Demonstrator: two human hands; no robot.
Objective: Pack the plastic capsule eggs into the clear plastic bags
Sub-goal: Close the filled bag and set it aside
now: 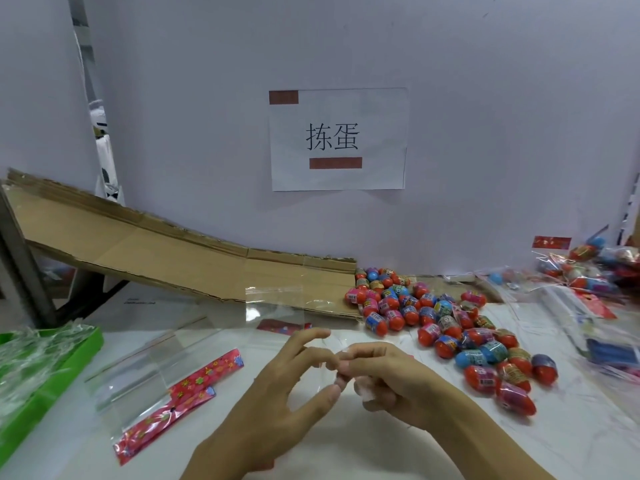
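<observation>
Far left of our grip, a green tray [85, 344] holds crumpled clear film. Between the tray and our hands, empty clear bags with red headers [162, 393] lie flat on the white table [571, 441]. Behind them, a cardboard ramp [138, 251] slopes down toward the right.

Our left hand [277, 403] and right hand [398, 386] meet at the fingertips above the table. Both pinch the lower edge of one clear plastic bag [275, 304], which stands up and away from the grip; its red header lies just beyond the left fingers. We cannot tell whether its mouth is parted.

Right of the grip and beyond it, the capsule eggs [450, 327] lie in a loose pile at the ramp's foot. Far right, filled bags [585, 268] are heaped near the wall.
</observation>
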